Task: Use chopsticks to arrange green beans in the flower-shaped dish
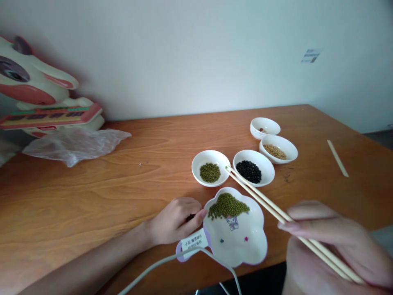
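My right hand (pixel 334 241) is closed round a pair of wooden chopsticks (pixel 264 198). Their tips meet over the right rim of a small white bowl (pixel 210 155) with green mung beans (pixel 210 172) inside; a tiny greenish spot at the tips looks like one bean. A flower-shaped white dish (pixel 242 250) with a lilac edge and handle lies nearer me, more mung beans (pixel 229 205) heaped at its far side. At that dish's left rim, my left hand (pixel 178 219) has curled fingers, the thumb and forefinger pinching the edge.
To the right stand a bowl of black beans (pixel 249 171), a bowl of yellowish beans (pixel 275 151) and a bowl with a few reddish bits (pixel 265 123). A paper strip (pixel 337 158) lies far right. A plastic bag (pixel 75 143) and toy keyboard (pixel 52 116) sit left; a white cable (pixel 166 260) crosses in front.
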A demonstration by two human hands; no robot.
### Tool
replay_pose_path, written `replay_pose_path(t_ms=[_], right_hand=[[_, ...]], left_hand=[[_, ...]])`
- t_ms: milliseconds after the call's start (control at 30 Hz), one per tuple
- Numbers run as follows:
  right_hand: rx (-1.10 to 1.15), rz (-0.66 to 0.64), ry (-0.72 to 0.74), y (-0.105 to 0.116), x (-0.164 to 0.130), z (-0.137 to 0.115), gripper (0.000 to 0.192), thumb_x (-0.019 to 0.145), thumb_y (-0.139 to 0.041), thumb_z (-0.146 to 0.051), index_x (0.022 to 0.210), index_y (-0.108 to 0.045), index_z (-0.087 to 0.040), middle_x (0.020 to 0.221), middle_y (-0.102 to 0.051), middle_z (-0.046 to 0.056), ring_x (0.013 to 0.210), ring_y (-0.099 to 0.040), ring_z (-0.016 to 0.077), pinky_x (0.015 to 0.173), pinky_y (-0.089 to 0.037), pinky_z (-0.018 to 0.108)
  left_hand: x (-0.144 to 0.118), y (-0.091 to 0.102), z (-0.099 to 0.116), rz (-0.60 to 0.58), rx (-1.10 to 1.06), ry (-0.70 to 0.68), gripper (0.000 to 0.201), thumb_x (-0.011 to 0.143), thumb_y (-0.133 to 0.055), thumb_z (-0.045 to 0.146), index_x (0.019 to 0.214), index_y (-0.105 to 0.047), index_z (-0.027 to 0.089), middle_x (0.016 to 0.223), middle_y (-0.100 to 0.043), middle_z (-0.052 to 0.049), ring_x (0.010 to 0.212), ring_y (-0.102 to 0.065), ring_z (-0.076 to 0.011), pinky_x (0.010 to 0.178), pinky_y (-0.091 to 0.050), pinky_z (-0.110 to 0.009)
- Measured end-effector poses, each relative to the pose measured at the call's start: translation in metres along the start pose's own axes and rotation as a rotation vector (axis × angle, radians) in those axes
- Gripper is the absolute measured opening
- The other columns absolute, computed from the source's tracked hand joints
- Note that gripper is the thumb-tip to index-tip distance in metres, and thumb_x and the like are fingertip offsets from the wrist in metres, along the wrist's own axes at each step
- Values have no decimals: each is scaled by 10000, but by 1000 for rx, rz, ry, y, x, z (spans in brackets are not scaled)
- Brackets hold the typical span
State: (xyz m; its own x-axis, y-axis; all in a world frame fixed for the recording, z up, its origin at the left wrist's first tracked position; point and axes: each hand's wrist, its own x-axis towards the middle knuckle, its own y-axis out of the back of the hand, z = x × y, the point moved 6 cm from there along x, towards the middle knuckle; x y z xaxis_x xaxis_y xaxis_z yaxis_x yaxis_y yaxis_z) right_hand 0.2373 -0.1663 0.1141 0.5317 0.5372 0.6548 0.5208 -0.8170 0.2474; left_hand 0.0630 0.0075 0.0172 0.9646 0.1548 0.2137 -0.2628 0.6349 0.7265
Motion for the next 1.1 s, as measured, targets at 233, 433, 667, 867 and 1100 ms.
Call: replay_pose_path(t_ms=[233,433,667,867,1100], right_hand=[[84,30,98,-14,23,16,811,969,-146,-706,709,-750,-232,668,-691,81,678,-683,250,611,-486,374],[103,70,24,9,10,33,806,974,-156,-710,668,-723,-226,619,-668,59,641,-652,227,633,-482,370],[72,-72,-217,-28,16,38,812,994,-159,-676,590,-681,-203,570,-647,61,569,-606,187,526,-437,323],[33,-185,-270,-68,30,46,600,1036,-365,-543,710,-717,-184,619,-649,32,609,-600,149,564,-415,294],[216,-12,-293,-29,8,49,713,1053,-170,-531,677,-688,-217,636,-653,32,603,-577,151,541,-418,288]], left_hand=[[-1,0,-1,11,28,-19,361,1063,-381,240,741,-528,170,692,-561,-10,636,-492,-111,646,-403,-265],[0,1,1,8,9,-23,374,1065,-369,250,722,-496,171,678,-552,-10,620,-484,-107,638,-385,-254],[-1,-1,-2,8,-6,-5,371,1061,-377,257,715,-485,177,683,-538,-4,623,-475,-113,648,-386,-263],[-1,-2,-3,-6,-14,-18,351,1062,-378,251,732,-466,173,697,-522,4,638,-454,-104,656,-365,-271],[-1,-2,-4,-12,-24,-18,353,1062,-367,260,730,-453,175,698,-511,0,640,-439,-109,657,-363,-277]])
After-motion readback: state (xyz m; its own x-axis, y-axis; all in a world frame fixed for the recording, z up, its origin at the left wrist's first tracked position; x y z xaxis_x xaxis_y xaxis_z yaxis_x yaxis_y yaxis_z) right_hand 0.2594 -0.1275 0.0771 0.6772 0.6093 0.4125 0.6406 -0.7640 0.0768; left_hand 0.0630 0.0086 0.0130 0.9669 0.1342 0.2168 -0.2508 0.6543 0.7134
